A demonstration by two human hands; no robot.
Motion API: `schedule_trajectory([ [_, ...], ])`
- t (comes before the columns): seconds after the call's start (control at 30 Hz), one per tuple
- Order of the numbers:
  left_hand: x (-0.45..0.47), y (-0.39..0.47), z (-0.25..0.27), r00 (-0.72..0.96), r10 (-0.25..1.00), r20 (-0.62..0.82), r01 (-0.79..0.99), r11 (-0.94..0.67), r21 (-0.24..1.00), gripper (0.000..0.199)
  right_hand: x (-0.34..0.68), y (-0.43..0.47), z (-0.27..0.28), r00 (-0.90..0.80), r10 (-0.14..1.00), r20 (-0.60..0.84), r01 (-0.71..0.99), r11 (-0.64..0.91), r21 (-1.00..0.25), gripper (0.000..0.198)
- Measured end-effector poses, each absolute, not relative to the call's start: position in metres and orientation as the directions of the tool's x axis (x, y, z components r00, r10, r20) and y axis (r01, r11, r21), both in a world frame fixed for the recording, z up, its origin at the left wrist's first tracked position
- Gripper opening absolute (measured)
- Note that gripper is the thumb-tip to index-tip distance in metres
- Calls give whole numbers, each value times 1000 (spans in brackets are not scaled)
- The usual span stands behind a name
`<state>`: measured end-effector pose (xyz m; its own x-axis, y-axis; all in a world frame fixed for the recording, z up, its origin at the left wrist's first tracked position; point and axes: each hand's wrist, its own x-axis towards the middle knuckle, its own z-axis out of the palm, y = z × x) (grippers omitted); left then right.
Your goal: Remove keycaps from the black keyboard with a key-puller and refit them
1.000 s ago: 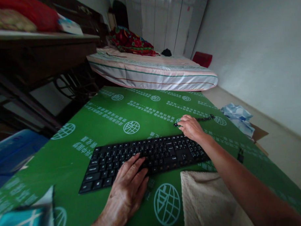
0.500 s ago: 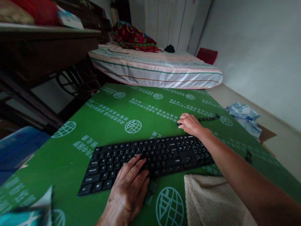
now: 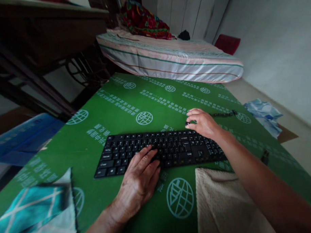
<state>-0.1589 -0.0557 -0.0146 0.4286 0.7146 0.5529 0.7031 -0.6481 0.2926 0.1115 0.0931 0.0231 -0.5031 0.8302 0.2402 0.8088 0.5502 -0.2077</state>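
Note:
A black keyboard (image 3: 146, 144) lies on the green board (image 3: 114, 114). My left hand (image 3: 141, 178) rests palm down across its lower middle, fingers stretched out over the keys. Beyond the keyboard's back right edge, my right hand (image 3: 201, 123) pinches a small black piece that looks like a keycap (image 3: 187, 123) between thumb and fingertip. Its other fingers curve above. Behind that hand, small black pieces (image 3: 223, 113) form a line on the board. They look like loose keycaps, too small to be sure.
A beige cloth (image 3: 219, 199) lies near my right forearm, a teal checked cloth (image 3: 33, 205) at the front left. Another small black object (image 3: 265, 157) sits right of the forearm. A bed (image 3: 168, 58) stands behind, a blue bin (image 3: 21, 138) at left.
The view has tilted down and shifted left. My right hand has come nearer the keyboard's back edge, with its upper fingers lifted away from the thumb. My left hand stays on the keys.

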Motion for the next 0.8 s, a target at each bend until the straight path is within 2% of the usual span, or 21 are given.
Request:
schedule_trajectory([
  [0.07, -158, -56, -11, 428, 717, 550, 701, -648, 297, 16, 99, 62, 26, -560, 752, 348, 691, 656, -305, 5],
  [0.2, -156, -57, -5, 443, 724, 529, 698, -649, 303, 16, 78, 6, 20, -581, 722, 376, 613, 692, -381, 2],
  [0.6, -150, -62, -8, 476, 733, 486, 690, -654, 311, 24, 68, -21, 2, -587, 707, 395, 633, 705, -320, 3],
  [0.8, -137, -61, -8, 556, 722, 412, 700, -674, 235, 32, 68, -21, 1, -599, 703, 382, 638, 708, -302, 4],
])
